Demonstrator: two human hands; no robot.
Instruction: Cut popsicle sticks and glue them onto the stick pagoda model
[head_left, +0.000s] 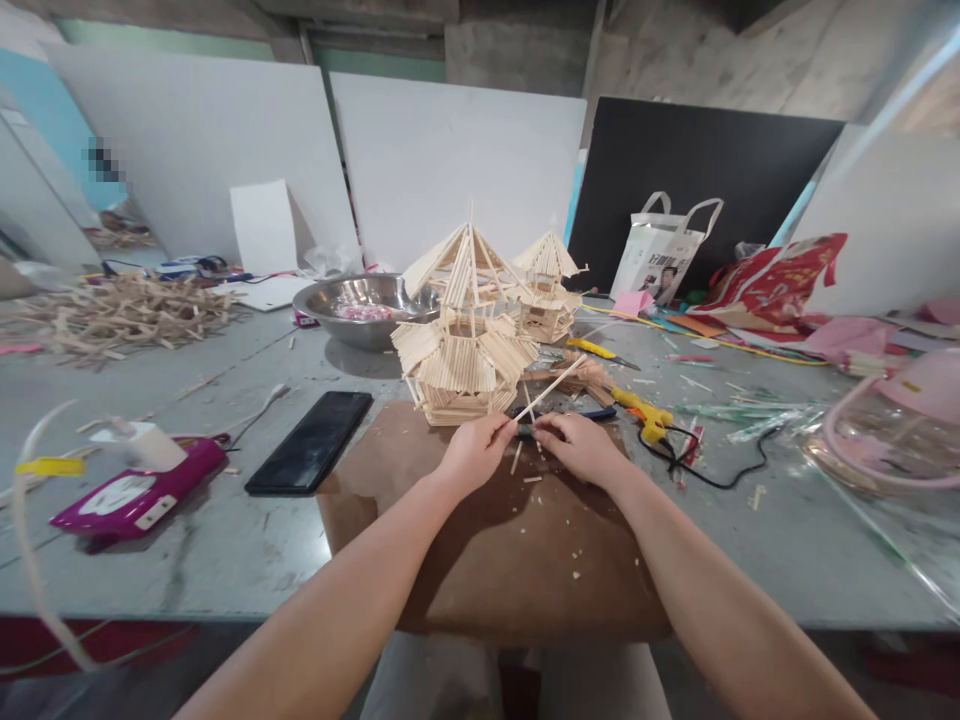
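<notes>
My left hand (480,447) pinches a thin wooden stick (553,388), which slants up to the right over the brown board (517,560). Close beside it, my right hand (583,447) has its fingers bent together near the stick's lower end. A small dark piece shows at those fingertips, too hidden to name. Behind the right hand lies a tool with a dark blue handle (602,414), partly covered. Just beyond my hands stands a model pavilion (469,365) built of wooden sticks, with two roof tiers. Short stick offcuts (532,479) lie on the board.
A second stick pavilion (550,290) stands behind, near a metal bowl (352,305). Left are a black phone (309,443), a purple power strip (142,490) and a stick pile (120,315). Right are a yellow glue gun (651,415), its black cord and a pink-rimmed clear container (885,430).
</notes>
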